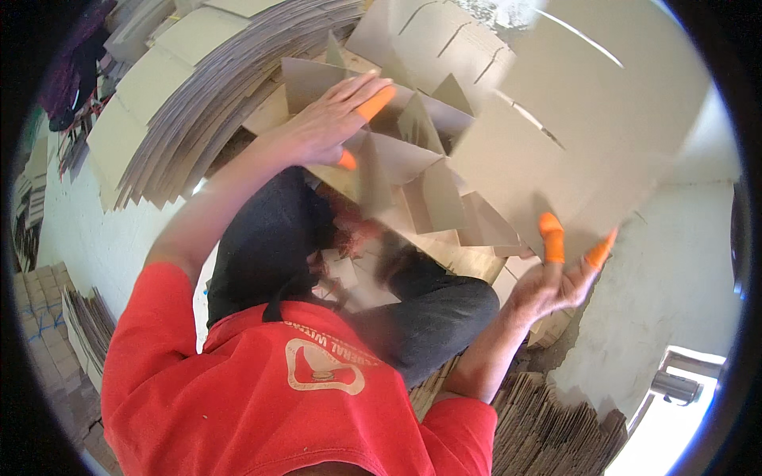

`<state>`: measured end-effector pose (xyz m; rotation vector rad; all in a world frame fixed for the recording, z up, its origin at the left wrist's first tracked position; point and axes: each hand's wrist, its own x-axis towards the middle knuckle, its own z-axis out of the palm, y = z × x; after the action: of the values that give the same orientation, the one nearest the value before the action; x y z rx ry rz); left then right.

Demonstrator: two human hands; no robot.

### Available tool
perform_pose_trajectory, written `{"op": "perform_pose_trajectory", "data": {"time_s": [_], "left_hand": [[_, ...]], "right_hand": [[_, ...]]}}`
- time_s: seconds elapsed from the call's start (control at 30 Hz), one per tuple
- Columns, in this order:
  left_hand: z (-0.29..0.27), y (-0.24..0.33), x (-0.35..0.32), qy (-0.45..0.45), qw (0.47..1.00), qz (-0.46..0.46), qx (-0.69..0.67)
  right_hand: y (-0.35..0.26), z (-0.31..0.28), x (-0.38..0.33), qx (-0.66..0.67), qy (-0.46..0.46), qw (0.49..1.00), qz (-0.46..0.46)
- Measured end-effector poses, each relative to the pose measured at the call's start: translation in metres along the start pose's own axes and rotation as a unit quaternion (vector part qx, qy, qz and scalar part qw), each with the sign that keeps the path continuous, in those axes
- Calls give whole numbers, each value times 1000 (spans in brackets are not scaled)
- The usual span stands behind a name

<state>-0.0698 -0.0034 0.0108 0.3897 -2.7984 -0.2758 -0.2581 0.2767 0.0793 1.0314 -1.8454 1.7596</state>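
Cardboard is everywhere in this spot. The right hand [556,282] pinches the bottom edge of a big flat cardboard sheet with slots [587,127], held up high on the right. Orange rubber finger caps [552,238] sit on its fingertips. The left hand [329,119] lies flat with fingers spread on a half-built cardboard divider grid [413,178], pressing on one of its strips. It wears orange caps too. The grid rests over the person's dark trousers [270,238]. A red shirt [262,389] fills the bottom. A tall stack of flat cardboard [182,103] lies to the left, just beside the grid.
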Motion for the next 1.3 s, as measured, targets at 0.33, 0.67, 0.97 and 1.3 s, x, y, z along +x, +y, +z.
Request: {"op": "perform_pose_trajectory", "data": {"time_s": [0.33,0.67,0.97,1.3], "left_hand": [[26,-31,144,-145,982,-24,-120],[-27,4,103,-164,981,86,54],[-164,-24,-33,166,866,-138,451],[-93,-119,-41,159,887,-159,403]], "right_hand": [[54,-106,-37,350,122,899,234],[73,-105,-4,318,218,901,197],[88,-70,34,306,151,921,190],[94,-2,56,59,164,977,120]]}}
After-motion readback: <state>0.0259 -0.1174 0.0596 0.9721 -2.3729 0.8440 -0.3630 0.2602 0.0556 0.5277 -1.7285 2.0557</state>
